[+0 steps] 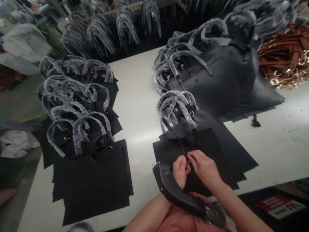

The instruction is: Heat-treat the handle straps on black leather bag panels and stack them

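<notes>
In the head view, the white surface (134, 96) shows a bare lane from its far edge towards its near edge, with more open room at its right. Along the left edge lies the left pile (96, 183) of black bag pieces, their square corners fanned out in uneven steps. Right of the lane, close to the near edge, the near pile (210, 141) sits under the person's hands. The left hand (180, 170) is closed, and the right hand (204, 167) pinches with thumb and finger; together they grip a thin black strip (182, 146) over that pile. Its gripped end is too small to make out. A curved black tube (177, 190) crosses in front of the left wrist, leaving little room there. Behind, a smooth, sagging black heap (231, 77) spreads towards the far edge. Arched handles (90, 122) wear crinkled clear wrapping; matte brown straps (287, 48) end in shiny gold clasps (287, 77) at the right.
</notes>
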`<state>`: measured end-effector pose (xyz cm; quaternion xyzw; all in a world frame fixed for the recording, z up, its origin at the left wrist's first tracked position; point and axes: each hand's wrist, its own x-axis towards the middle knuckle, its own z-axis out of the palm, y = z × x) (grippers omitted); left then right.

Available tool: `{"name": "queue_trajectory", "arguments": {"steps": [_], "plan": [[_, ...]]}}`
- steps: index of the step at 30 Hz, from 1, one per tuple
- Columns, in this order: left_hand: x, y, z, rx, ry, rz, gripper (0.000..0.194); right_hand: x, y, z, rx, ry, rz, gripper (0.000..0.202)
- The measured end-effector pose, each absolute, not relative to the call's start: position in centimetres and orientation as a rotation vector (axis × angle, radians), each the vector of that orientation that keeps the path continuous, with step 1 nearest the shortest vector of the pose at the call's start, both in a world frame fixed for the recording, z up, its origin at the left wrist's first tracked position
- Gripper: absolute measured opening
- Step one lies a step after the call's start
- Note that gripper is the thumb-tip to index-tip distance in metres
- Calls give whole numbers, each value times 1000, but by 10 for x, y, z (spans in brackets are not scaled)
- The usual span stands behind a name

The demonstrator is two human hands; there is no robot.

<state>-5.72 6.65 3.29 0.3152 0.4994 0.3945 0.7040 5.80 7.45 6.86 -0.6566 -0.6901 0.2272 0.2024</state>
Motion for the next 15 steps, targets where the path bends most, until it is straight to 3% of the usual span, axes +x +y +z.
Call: {"name": "queue_trajectory", "arguments": {"steps": [8, 15], "plan": [[-62, 69, 35, 746, 1074, 840, 48, 59, 83, 67, -1894, -1716, 655, 20], [-64, 66, 25, 811, 1115, 820, 44, 67, 88, 75, -1776, -1655, 926, 15]]}}
